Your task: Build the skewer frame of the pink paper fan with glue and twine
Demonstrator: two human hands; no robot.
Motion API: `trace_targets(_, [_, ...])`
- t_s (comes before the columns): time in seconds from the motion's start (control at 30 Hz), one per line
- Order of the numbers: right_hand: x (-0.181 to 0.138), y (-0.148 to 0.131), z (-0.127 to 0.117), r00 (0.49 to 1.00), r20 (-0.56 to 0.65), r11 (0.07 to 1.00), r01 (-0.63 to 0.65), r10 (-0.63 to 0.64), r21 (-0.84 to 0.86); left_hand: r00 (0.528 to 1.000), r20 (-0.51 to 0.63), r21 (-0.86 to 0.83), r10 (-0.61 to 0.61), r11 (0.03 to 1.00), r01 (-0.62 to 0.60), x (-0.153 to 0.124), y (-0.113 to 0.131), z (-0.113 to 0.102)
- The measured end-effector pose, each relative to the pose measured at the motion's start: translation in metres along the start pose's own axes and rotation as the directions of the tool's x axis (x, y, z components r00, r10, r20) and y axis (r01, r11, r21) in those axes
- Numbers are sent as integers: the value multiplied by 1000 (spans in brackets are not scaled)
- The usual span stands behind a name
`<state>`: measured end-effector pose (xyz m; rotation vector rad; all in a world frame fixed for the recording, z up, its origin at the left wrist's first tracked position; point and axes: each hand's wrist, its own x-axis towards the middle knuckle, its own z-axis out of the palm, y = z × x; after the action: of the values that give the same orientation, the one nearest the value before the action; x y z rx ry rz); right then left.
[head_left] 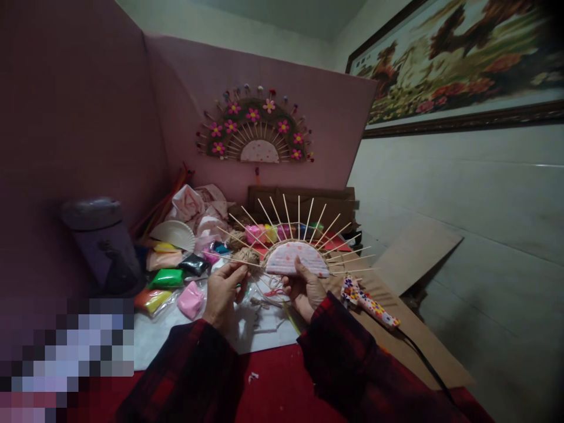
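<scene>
A half-round piece covered in pale pink dotted cloth (293, 259), with thin wooden sticks (299, 217) fanning out of its curved edge, is held up above the table. My right hand (306, 289) grips its flat lower edge, thumb on the front and fingers behind. At its left side my left hand (227, 292) has thumb and forefinger pinched together at the lowest sticks; brown twine (245, 256) shows just behind them. Whether the pinch holds a stick or the twine is hard to make out.
Coloured clay packets (166, 278) lie at left, near a paper plate (174, 235) and a tall canister (103, 247). A flower-patterned glue gun (368, 302) with a cord rests on cardboard (423, 346) at right. A finished-looking flowered fan (255, 126) hangs on the pink board behind.
</scene>
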<state>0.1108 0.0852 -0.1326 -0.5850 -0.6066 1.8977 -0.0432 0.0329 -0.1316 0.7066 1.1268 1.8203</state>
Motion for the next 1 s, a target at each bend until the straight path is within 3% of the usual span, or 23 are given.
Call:
trace_targets(0.23, [0, -1, -1, 1000, 14, 1000, 0, 0, -9, 999, -24, 91, -35, 995, 37, -4, 6, 2])
trace_targets(0.47, [-4, 0, 0, 998, 47, 998, -35, 37, -49, 976, -135, 121, 168, 981, -152, 1, 10, -1])
trace_targets(0.67, [-8, 4, 2, 995, 78, 995, -48, 56, -90, 991, -120, -39, 55, 997, -60, 7, 7, -1])
trace_targets(1.0, [-7, 9, 0, 994, 98, 989, -40, 54, -139, 990, -137, -64, 44, 997, -53, 6, 6, -1])
